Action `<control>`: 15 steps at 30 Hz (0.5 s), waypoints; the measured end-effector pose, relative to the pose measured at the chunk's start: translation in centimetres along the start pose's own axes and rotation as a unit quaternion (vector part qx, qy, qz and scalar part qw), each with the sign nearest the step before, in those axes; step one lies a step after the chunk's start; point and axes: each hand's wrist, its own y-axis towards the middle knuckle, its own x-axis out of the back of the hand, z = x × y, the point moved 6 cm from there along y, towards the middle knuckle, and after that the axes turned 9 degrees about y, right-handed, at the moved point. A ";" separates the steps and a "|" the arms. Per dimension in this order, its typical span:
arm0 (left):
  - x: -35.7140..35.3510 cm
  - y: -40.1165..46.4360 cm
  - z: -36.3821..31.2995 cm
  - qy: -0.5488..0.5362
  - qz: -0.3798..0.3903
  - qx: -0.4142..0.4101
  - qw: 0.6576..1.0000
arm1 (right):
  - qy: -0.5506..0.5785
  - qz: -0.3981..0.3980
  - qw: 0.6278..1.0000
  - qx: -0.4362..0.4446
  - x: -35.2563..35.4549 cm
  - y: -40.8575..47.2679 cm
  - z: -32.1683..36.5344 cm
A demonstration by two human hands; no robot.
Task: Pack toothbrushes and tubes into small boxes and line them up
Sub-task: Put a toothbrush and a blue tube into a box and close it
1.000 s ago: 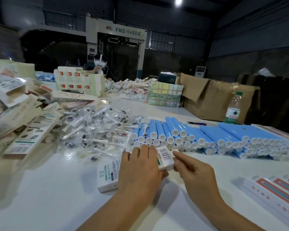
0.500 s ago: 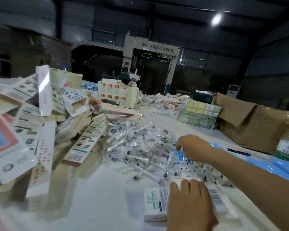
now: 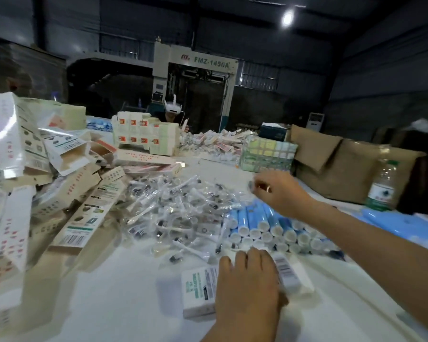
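Observation:
A small white box (image 3: 198, 291) with green print and a barcode lies on the white table (image 3: 109, 304) in front of me. My left hand (image 3: 247, 287) grips it from above, fingers curled over its far edge. My right hand (image 3: 281, 192) hovers over the heap of clear-wrapped toothbrushes (image 3: 173, 213) and the stacked blue tubes with white caps (image 3: 260, 225). Its fingertips pinch a small blurred thing that looks like a wrapped toothbrush (image 3: 251, 185).
A tall heap of flat unfolded cartons (image 3: 79, 218) fills the left side. Stacked packed boxes (image 3: 143, 134) and a green wrapped pack (image 3: 267, 154) stand at the back. On the right are a brown cardboard box (image 3: 344, 166) and a water bottle (image 3: 383, 188). Another person (image 3: 173, 112) sits across the table.
My right hand left the box, reached to the tubes and toothbrushes, and has now lifted up and right with something pinched. My left hand stays on the box. My view swung left.

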 end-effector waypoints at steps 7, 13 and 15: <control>0.4 -0.4 -0.4 -0.052 -0.006 0.128 0.990 | 0.422 -0.341 0.809 -0.227 5.0 -16.4 -3.6; 0.8 -0.1 -1.7 -0.032 -0.031 0.130 0.991 | 0.468 -0.321 0.758 -0.320 0.2 -19.1 -2.8; 0.9 -0.2 -2.1 -0.035 -0.043 0.143 0.988 | 0.452 -0.321 0.763 -0.331 -0.5 -19.3 -2.0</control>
